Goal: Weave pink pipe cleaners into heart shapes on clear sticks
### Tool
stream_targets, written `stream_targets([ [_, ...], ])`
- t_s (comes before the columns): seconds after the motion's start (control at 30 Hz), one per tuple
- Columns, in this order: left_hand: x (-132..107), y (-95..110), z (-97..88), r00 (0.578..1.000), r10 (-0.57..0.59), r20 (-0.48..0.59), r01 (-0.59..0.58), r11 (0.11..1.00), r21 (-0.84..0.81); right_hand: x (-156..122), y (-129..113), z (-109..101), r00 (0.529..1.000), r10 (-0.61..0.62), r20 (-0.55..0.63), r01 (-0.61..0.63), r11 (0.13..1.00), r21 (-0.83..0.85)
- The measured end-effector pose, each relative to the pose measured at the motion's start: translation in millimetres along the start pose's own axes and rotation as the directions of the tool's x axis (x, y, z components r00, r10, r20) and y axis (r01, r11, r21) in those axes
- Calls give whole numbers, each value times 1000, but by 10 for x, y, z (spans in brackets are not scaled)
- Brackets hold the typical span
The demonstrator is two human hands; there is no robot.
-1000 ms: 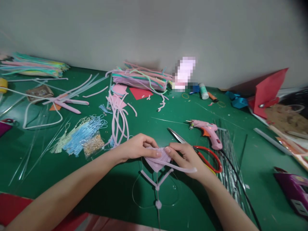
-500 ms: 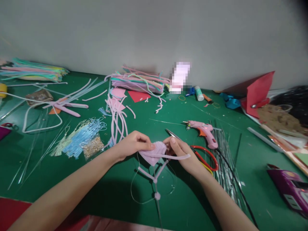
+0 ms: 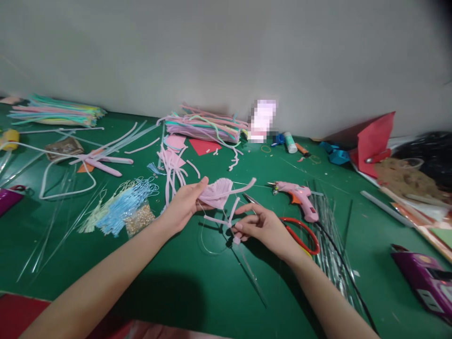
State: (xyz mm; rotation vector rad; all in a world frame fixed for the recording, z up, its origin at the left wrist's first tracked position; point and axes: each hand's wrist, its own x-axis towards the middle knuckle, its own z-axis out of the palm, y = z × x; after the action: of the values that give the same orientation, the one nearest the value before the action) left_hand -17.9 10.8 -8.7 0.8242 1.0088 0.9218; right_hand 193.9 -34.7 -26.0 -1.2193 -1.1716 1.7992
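Note:
My left hand [image 3: 185, 203] pinches a pale pink fan-shaped piece made of pipe cleaners [image 3: 217, 193], lifted off the green table [image 3: 169, 282]. One loose pink strand curls off to its upper right. From the fan hang two pink strands that meet at a small pink ball [image 3: 235, 240] on a thin wire stem. My right hand [image 3: 263, 227] is just below the fan, fingers loosely curled, their tips touching the strands near the ball.
Red-handled scissors [image 3: 300, 233] and a pink glue gun [image 3: 296, 197] lie right of my hands. Pipe cleaner bundles [image 3: 205, 125] sit by the wall, blue tassels [image 3: 122, 202] and a bead bag [image 3: 139, 217] to the left. Red card [image 3: 374, 141] and a purple box [image 3: 429, 282] are at right.
My left hand lifted the pink fan up and away from the table. My right hand let go of the fan's edge and dropped to the strands by the ball.

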Motion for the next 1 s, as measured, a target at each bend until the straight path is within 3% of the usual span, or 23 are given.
stream_targets([
  [0.27, -26, 88, 46, 1000, -26, 6, 26, 908, -417, 33, -6, 32, 996, -26, -90, 33, 996, 79],
  [0.4, -52, 131, 54, 999, -34, 30, 44, 884, -466, 41, 10, 45, 995, -38, -97, 45, 997, 65],
  [0.47, -57, 136, 58, 999, -39, 22, 45, 879, -474, 49, 30, 55, 981, -117, -157, 121, 993, 12],
  [0.53, -55, 137, 63, 999, -34, 10, 35, 869, -494, 48, 46, 69, 909, -291, -300, 257, 955, -147],
  [0.6, -51, 141, 72, 999, -41, -12, 29, 851, -524, 25, 41, 87, 764, -492, -418, 334, 855, -397],
  [0.63, -48, 145, 77, 998, -50, -25, 29, 844, -536, 3, 29, 99, 704, -566, -428, 332, 796, -505],
  [0.67, -47, 150, 83, 998, -57, -34, 29, 837, -546, -25, 13, 114, 676, -610, -412, 324, 749, -577],
  [0.7, -46, 157, 88, 998, -60, -37, 29, 833, -553, -55, -6, 131, 687, -625, -370, 329, 722, -608],
  [0.73, -46, 164, 92, 998, -59, -33, 31, 829, -558, -86, -24, 150, 731, -610, -305, 349, 720, -600],
  [0.8, -51, 181, 97, 999, -42, -5, 32, 822, -569, -137, -47, 187, 835, -522, -173, 382, 777, -501],
  [0.87, -62, 203, 99, 999, -11, 47, 36, 820, -572, -162, -46, 214, 904, -420, -77, 370, 860, -351],
  [1.0, -112, 249, 116, 978, 48, 201, 68, 843, -534, -155, -39, 211, 936, -351, 12, 351, 936, -10],
])
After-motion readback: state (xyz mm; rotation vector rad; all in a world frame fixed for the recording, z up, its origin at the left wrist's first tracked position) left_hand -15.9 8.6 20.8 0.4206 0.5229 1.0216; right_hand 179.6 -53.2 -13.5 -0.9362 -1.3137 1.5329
